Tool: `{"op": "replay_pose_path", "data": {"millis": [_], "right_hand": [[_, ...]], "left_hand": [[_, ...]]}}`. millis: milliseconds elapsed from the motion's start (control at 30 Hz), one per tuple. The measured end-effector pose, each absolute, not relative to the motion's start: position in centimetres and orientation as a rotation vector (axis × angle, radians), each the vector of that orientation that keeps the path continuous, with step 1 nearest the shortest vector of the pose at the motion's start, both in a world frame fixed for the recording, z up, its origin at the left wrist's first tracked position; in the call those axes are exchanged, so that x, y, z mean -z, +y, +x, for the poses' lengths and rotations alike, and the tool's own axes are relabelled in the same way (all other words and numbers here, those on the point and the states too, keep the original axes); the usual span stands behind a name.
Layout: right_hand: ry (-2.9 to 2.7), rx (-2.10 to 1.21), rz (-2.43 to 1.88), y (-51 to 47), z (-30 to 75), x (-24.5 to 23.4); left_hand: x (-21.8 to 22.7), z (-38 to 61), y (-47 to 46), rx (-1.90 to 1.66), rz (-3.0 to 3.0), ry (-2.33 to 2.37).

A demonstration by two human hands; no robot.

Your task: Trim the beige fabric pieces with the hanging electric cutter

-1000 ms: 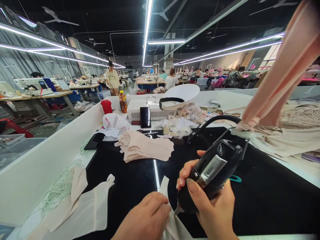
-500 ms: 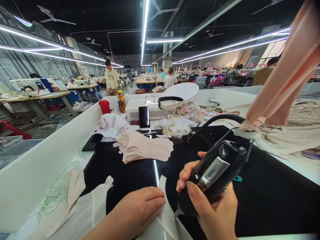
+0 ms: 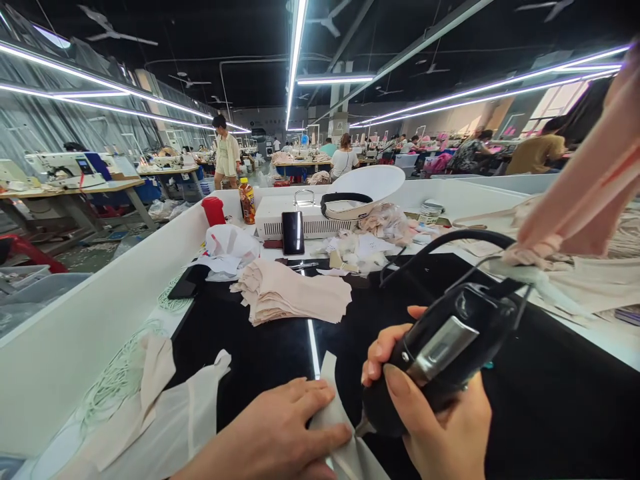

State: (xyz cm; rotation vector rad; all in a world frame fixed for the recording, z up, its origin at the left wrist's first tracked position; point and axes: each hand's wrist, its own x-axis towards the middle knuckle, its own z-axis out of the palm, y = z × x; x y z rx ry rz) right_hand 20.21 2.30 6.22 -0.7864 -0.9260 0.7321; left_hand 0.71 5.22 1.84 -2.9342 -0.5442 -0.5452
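Observation:
My right hand (image 3: 435,413) is wrapped round a black corded power tool (image 3: 445,353) with a silver plate on its side. Its thin metal tip (image 3: 364,425) points down and left, at the edge of a narrow white fabric piece (image 3: 327,373); whether it touches, I cannot tell. A twisted pink cloth (image 3: 575,207) is tied at the tool's upper end. My left hand (image 3: 287,427) lies flat on the white fabric with its fingers spread, close to the tip. Behind it, a stack of pale pink fabric pieces (image 3: 295,293) rests on the black table surface (image 3: 550,407).
At the left lie sheer white fabric (image 3: 175,413) and green cord (image 3: 115,380). A phone (image 3: 293,232) leans on a white box (image 3: 270,213) at the back, beside a bottle (image 3: 247,201). Beige fabric (image 3: 600,283) covers the right side. Co-workers are at distant tables.
My left fingers have spread apart and shifted right along the white fabric, nearer the tool's tip. The view has turned slightly; a person in the background has turned while walking.

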Motion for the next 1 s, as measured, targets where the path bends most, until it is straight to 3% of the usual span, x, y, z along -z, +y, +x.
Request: {"op": "replay_pose_path", "data": {"millis": [1000], "right_hand": [[-0.94,-0.656,-0.783,4.2,19.6,-6.4]], "left_hand": [[-1.3,0.9,5.4,0.54,-2.953,-0.522]]}}
